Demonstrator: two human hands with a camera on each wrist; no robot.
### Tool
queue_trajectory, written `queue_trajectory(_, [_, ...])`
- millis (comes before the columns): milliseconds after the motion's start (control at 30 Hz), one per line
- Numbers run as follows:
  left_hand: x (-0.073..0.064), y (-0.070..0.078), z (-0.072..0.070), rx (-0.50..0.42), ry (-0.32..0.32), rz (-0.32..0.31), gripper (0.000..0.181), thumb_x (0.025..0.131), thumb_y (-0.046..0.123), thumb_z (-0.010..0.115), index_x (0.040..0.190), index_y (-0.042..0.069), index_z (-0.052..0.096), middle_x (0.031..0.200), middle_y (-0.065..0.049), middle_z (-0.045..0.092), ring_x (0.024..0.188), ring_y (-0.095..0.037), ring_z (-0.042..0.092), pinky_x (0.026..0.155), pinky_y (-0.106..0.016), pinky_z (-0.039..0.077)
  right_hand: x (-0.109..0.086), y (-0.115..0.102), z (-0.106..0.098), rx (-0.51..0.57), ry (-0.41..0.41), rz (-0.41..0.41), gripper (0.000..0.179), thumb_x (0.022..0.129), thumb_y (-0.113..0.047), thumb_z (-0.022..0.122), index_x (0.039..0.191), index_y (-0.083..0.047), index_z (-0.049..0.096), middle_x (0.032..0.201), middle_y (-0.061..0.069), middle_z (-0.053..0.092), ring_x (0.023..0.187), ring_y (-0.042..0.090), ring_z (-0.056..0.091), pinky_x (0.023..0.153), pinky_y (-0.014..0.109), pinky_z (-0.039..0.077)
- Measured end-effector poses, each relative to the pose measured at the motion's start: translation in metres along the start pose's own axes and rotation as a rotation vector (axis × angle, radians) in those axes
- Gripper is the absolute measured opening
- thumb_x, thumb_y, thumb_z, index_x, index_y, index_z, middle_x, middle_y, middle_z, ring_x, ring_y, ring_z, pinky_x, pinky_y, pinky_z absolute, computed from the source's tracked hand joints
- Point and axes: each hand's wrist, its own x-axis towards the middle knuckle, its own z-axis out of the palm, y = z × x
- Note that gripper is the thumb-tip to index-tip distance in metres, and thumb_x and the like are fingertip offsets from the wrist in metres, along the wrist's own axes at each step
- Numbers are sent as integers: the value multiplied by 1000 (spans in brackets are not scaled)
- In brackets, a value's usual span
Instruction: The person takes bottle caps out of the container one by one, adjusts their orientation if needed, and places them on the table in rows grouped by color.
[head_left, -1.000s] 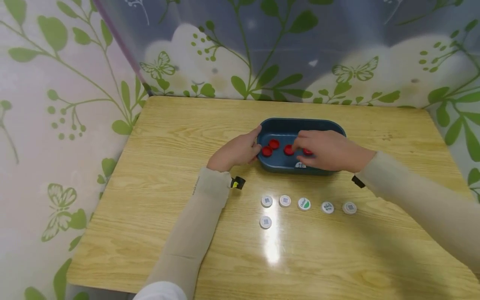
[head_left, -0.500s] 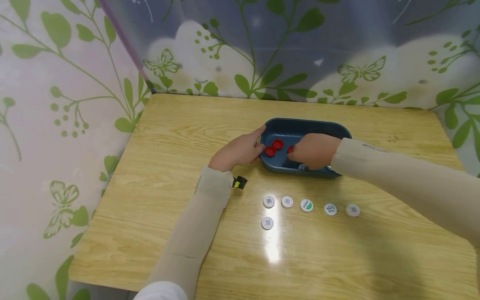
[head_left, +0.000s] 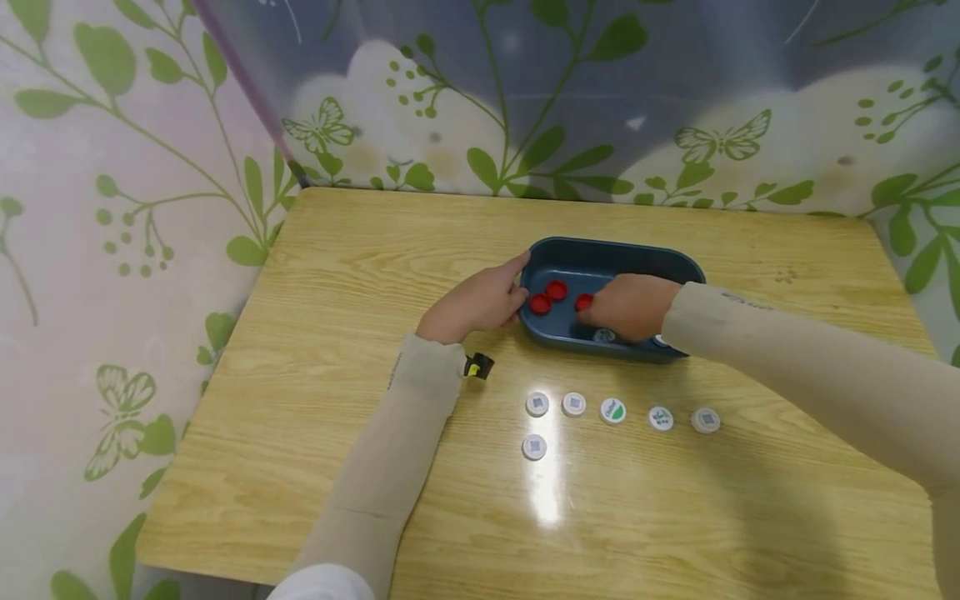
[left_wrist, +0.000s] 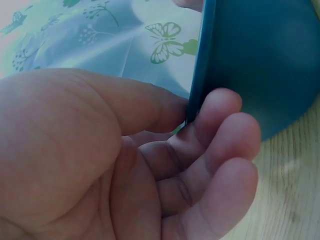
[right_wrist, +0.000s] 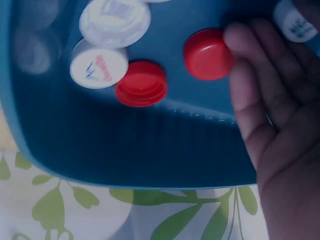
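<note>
A dark blue oval plastic tub holds several red bottle caps and white ones. My left hand grips its left end; in the left wrist view the thumb meets the rim and the other fingers curl against the outer wall. Inside the tub is my right hand, bent down, its fingertips right at a red cap. Its fingers also touch another red cap in the right wrist view; thumb and index finger are mostly hidden. A white cap with green print lies beside them.
On the wooden table, in front of the tub, white caps form a row, with a green-and-white cap midway and a single cap nearer me. Printed sheeting rises behind the table and on the left.
My right hand has turned over and dipped deeper into the tub, its fingertips moving to a red cap. The left hand keeps its grip; the row of white caps stays put.
</note>
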Motion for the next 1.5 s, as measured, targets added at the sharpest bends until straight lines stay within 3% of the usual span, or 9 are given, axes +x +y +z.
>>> queue_trajectory(267, [-1,-2,0,33,7,13,64,112,23,43,168,18,12,81,-7,68,69,-16,59,82,-33,45,3,-3,3,8,-20,14,12,95,-2,71,104,-10,73,80,2,69,70,19,65,73,41,57])
queue_trajectory(400, [-2,-1,-1,42,6,22,66,111,26,45,168,17,13,79,-7,63,66,-17,54,75,-34,44,3,-6,1,18,-24,28,14,95,-1,70,107,-9,74,81,3,70,72,20,66,73,41,57])
queue_trajectory(533, [-2,-3,-1,36,2,45,82,104,35,59,168,14,11,121,-13,68,94,-18,63,88,-33,49,2,-8,-3,33,-25,35,12,95,-1,69,104,-9,73,82,4,70,73,20,67,75,41,57])
queue_trajectory(633, [-2,-6,0,12,-12,53,101,96,41,72,167,13,8,157,-12,48,129,-18,55,109,-35,43,5,-8,-5,40,-33,38,11,96,-1,69,100,-10,73,81,4,70,71,20,65,74,42,57])
queue_trajectory(700, [-2,-7,0,-20,-27,52,110,91,42,79,167,12,5,164,-10,38,141,-20,46,114,-37,40,8,-7,-5,33,-43,41,11,95,-2,70,100,-11,73,81,3,70,70,19,64,75,42,57])
queue_trajectory(833, [-2,-7,0,-36,-39,45,120,85,43,85,167,12,3,164,-11,38,140,-19,46,114,-36,39,12,-4,-4,-1,-55,44,13,93,-3,72,101,-13,73,81,2,70,69,18,62,74,40,58])
queue_trajectory(1133, [-3,-5,0,-51,-31,7,122,84,43,86,167,13,1,166,-10,34,147,-22,41,116,-38,38,16,3,0,-19,-53,62,14,96,-4,71,106,-13,73,84,4,72,74,20,67,78,42,58])
queue_trajectory(1333, [-2,-3,1,-27,-33,-8,123,85,48,84,167,15,0,160,-11,44,139,-18,47,113,-38,41,-18,7,-6,37,127,118,24,93,-14,78,114,-9,67,92,5,70,76,20,67,74,41,57])
queue_trajectory(1500, [-4,-3,0,-35,-48,-23,124,85,49,83,167,19,-5,131,-14,62,118,-20,56,99,-36,46,-69,-28,-10,197,403,208,25,89,-15,82,105,-13,64,92,-4,61,74,10,55,68,33,51])
